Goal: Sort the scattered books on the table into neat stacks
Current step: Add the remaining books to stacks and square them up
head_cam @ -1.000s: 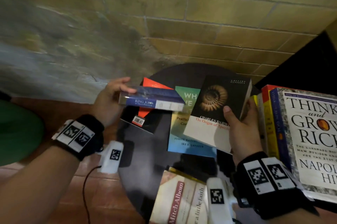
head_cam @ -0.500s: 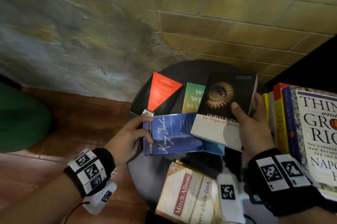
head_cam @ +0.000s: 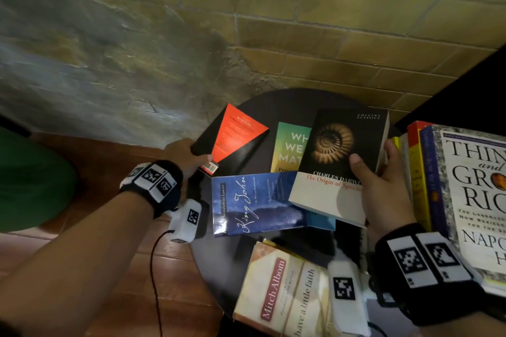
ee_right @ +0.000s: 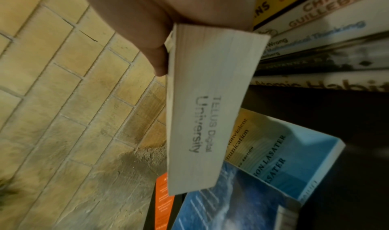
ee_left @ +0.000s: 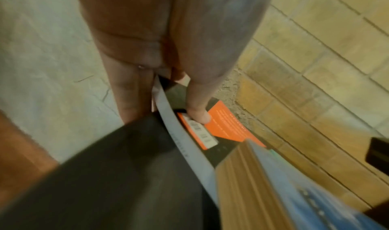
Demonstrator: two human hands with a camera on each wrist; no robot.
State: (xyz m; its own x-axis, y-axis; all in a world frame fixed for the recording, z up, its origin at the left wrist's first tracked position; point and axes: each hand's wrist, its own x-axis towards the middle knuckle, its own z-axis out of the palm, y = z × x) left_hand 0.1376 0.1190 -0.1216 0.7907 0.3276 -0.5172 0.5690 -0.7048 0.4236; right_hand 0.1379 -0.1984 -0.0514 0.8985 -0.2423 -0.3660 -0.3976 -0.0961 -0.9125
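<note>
My left hand [head_cam: 189, 157] pinches the near corner of a black and orange Mastery book [head_cam: 232, 139] at the table's left edge, thumb on top by the barcode [ee_left: 197, 115]. A blue King John book [head_cam: 254, 203] lies flat on the round black table [head_cam: 216, 262], over a teal book [head_cam: 287, 145]. My right hand [head_cam: 377, 180] holds the black Origin of Species book [head_cam: 336, 155] above them, thumb on the cover, fingers behind; its page edge [ee_right: 202, 117] shows in the right wrist view. A Mitch Albom book [head_cam: 282, 293] lies at the near edge.
A tall stack of books [head_cam: 465, 194] topped by Think and Grow Rich stands at the right. A brick and stone wall [head_cam: 246, 21] runs behind the table. Red tile floor [head_cam: 109, 282] and a green object [head_cam: 30, 180] lie to the left.
My left hand laid the King John book flat on the table, let it go, then moved back to take the Mastery book's corner. My right hand kept holding the Origin of Species book.
</note>
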